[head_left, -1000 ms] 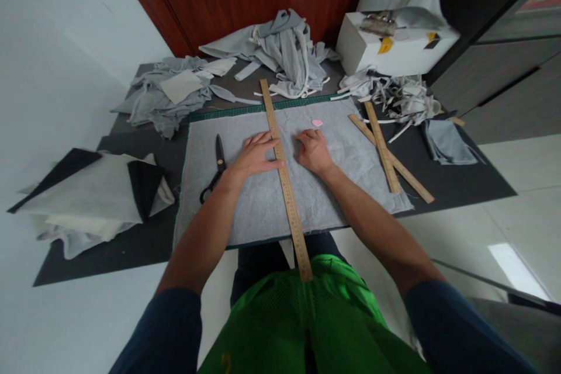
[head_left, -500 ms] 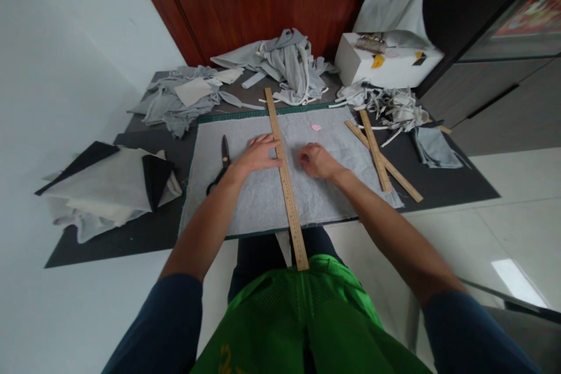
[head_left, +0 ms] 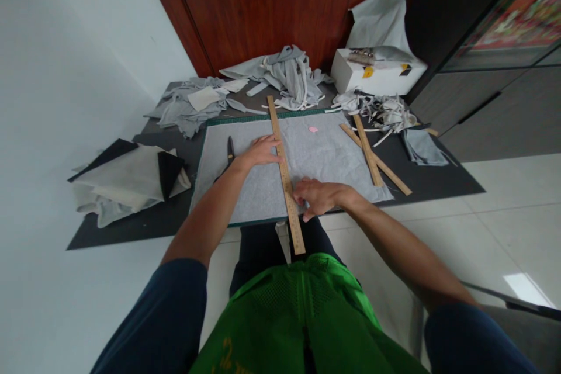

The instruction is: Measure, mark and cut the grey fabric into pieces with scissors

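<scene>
A long wooden ruler (head_left: 286, 182) lies across the grey cloth (head_left: 326, 155), its near end reaching past the table edge. My left hand (head_left: 263, 151) is spread flat, its fingers and thumb pressing on the ruler's upper half. Beside the ruler's lower part, my right hand (head_left: 314, 196) is curled, with its fingertips at the ruler's right edge; what it pinches, if anything, is too small to name. Black scissors (head_left: 230, 151) rest on the cloth, partly hidden by my left forearm. A small pink piece (head_left: 312, 129) lies right of the ruler.
Two crossed wooden rulers (head_left: 367, 149) are at the cloth's right side. Grey fabric scraps (head_left: 289, 76) lie along the back. A white box (head_left: 379, 73) stands at the back right. Folded pale and black cloth (head_left: 127, 172) sits at the left of the dark table (head_left: 456, 181).
My right hand has moved down along the ruler, toward my body and nearer its edge. My left hand still presses the ruler. The camera view has shifted slightly.
</scene>
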A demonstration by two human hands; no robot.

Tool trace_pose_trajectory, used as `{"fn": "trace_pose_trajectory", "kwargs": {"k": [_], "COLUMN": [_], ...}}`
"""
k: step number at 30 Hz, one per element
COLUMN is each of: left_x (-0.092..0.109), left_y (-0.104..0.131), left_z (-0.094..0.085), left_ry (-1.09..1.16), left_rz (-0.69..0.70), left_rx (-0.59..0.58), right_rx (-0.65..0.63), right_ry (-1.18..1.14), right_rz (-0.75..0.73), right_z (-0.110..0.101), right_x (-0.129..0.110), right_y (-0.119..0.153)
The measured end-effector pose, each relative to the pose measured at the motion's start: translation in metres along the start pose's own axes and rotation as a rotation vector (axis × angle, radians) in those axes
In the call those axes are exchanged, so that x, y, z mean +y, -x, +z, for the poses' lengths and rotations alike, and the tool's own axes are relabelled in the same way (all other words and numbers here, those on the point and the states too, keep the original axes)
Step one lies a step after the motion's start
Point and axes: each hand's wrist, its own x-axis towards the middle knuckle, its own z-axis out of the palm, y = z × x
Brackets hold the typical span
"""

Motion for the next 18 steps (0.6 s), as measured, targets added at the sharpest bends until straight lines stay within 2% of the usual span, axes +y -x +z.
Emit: {"fn": "trace_pose_trajectory", "kwargs": {"k": [13,18], "left_x": [-0.007,-0.008], "left_y": [-0.003,-0.004], "left_z": [0.009,0.01], "left_ry": [0.041,0.048], "left_rz": [0.032,0.033], "left_rx": [0.039,0.052], "right_rx": [0.087,0.068], "right_ry": [-0.075,-0.11], "right_rz": [-0.146,-0.188], "right_z": [0.007,0.008], "right_x": [0.012,0.017], "right_y": [-0.006,-0.009]}}
